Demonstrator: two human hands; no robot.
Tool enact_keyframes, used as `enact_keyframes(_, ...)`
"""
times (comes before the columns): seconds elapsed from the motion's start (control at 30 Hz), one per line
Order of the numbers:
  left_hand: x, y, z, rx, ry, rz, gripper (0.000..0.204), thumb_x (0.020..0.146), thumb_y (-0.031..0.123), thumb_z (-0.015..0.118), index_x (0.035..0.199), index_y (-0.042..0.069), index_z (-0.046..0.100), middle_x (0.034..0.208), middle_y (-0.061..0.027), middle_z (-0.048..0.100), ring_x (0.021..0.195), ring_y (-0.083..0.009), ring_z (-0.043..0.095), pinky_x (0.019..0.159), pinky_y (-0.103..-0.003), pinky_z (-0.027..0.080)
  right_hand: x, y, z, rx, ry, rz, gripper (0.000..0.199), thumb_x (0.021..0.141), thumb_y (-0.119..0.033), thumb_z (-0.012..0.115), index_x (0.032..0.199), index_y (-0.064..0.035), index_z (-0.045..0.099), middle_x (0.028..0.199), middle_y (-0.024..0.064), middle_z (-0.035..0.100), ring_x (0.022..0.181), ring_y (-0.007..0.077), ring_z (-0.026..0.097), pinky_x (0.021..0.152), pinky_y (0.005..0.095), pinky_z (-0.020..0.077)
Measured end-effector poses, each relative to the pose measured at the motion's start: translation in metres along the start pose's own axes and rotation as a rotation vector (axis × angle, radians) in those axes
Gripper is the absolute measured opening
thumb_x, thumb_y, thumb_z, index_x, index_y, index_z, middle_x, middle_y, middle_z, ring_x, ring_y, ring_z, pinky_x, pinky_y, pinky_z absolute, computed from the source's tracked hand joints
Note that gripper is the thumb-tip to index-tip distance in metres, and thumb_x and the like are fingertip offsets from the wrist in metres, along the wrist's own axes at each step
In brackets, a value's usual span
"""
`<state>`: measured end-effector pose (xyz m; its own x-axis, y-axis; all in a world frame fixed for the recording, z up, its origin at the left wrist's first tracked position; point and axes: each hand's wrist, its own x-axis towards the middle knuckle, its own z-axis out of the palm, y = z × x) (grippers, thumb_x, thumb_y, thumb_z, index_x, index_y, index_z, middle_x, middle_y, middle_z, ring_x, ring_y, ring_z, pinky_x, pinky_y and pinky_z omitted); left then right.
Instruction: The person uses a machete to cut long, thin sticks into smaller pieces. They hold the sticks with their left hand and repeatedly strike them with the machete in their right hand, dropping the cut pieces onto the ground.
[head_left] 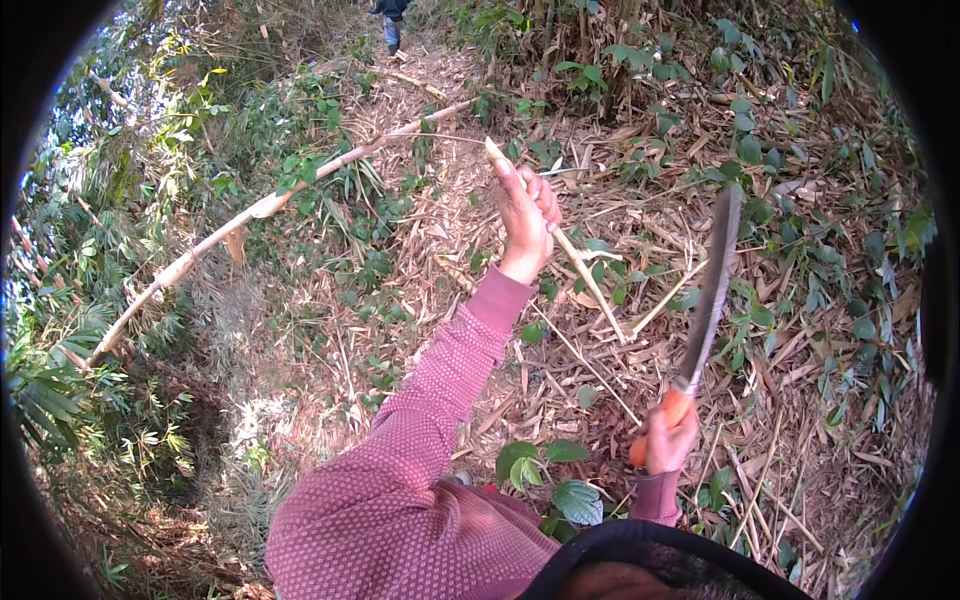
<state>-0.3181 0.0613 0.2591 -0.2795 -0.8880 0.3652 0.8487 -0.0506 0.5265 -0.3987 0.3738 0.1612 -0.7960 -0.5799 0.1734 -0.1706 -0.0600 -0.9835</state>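
Note:
My left hand (527,218), at the end of an outstretched arm, is closed around a thin, pale, peeled-looking stick (582,272). The stick's cut tip pokes out above my thumb, and its other end slants down to the right toward the leaf litter. There it meets another pale length (668,300) at an angle; I cannot tell whether the two are joined. Lower right, my right hand (670,440) grips the orange handle of a machete (713,285). Its long, dark, slightly curved blade points up and away, apart from the stick.
A long, pale pole (215,235) slants across the left side. Dry leaves (440,190) and thin stems litter the ground. A broad-leaved green plant (560,480) grows close to me, with denser undergrowth left and right. A person (392,22) is far up the path.

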Motion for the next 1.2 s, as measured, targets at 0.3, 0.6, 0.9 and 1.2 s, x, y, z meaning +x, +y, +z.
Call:
enact_keyframes(0.3, -0.011, 0.018, 0.074, 0.23, -0.013, 0.124, 0.055, 0.086, 0.063, 0.026, 0.058, 0.016, 0.029, 0.042, 0.0057, 0.026, 0.031, -0.0053, 0.024, 0.026, -0.02, 0.019, 0.021, 0.1, -0.037, -0.508, 0.003, -0.109, 0.02, 0.072, -0.005, 0.058, 0.091, -0.0011, 0.056, 0.066, 0.0056, 0.055, 0.056, 0.014, 0.052, 0.053, 0.0263, 0.0437)
enact_keyframes(0.6, 0.028, 0.091, 0.032, -0.302, -0.318, 0.095, 0.064, 0.071, 0.08, 0.032, 0.052, 0.019, 0.04, 0.044, 0.0069, 0.033, 0.037, -0.0063, 0.029, 0.034, -0.02, 0.024, -0.109, 0.239, -0.077, -0.459, -0.263, 0.41, 0.037, 0.081, -0.035, 0.057, 0.087, 0.0019, 0.062, 0.077, 0.0141, 0.065, 0.069, 0.0179, 0.061, 0.058, 0.0343, 0.0465)
enact_keyframes(0.9, -0.122, -0.111, 0.142, -0.355, -0.258, -0.092, 0.043, 0.094, 0.038, 0.033, 0.064, 0.013, 0.05, 0.058, -0.0025, 0.052, 0.045, -0.0113, 0.046, 0.045, -0.023, 0.048, -0.087, 0.19, -0.068, -0.627, -0.331, 0.638, 0.038, 0.068, -0.039, 0.064, 0.087, -0.0058, 0.064, 0.079, 0.0187, 0.063, 0.074, 0.0312, 0.062, 0.069, 0.0386, 0.0462)
enact_keyframes(1.2, -0.112, -0.193, -0.01, 0.72, -0.291, -0.515, 0.021, 0.09, 0.016, 0.044, 0.101, 0.001, 0.055, 0.091, -0.0131, 0.061, 0.082, -0.0189, 0.061, 0.071, -0.028, 0.052, -0.113, 0.146, -0.126, -0.094, -0.075, 0.706, 0.032, 0.069, -0.004, 0.064, 0.101, -0.0008, 0.057, 0.069, 0.0003, 0.056, 0.05, 0.0088, 0.049, 0.043, 0.0247, 0.0392)
